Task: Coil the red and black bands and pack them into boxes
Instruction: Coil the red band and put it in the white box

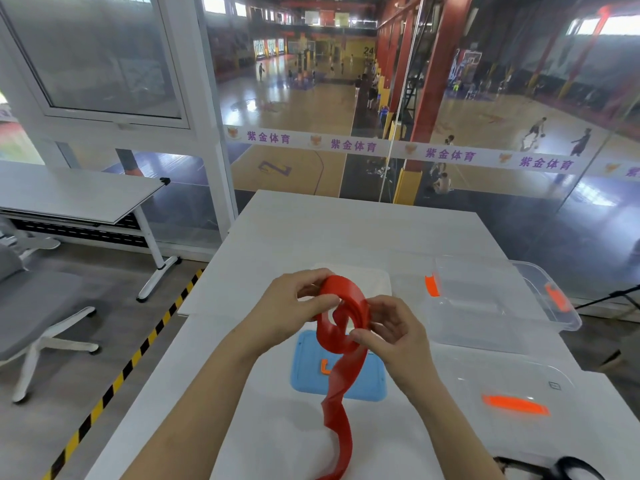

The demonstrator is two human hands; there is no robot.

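This is a glass-walled room overlooking an indoor sports hall. Through the glass wall across the top of the frame lie wooden basketball courts with painted lines, small figures of players, red steel columns and a hoop at upper right. A white strip with purple Chinese characters runs across the glass. Inside, the room looks like a plain workroom or office: a white table at centre, a second folding table at left, a grey swivel chair at lower left, and yellow-black hazard tape on the grey floor.
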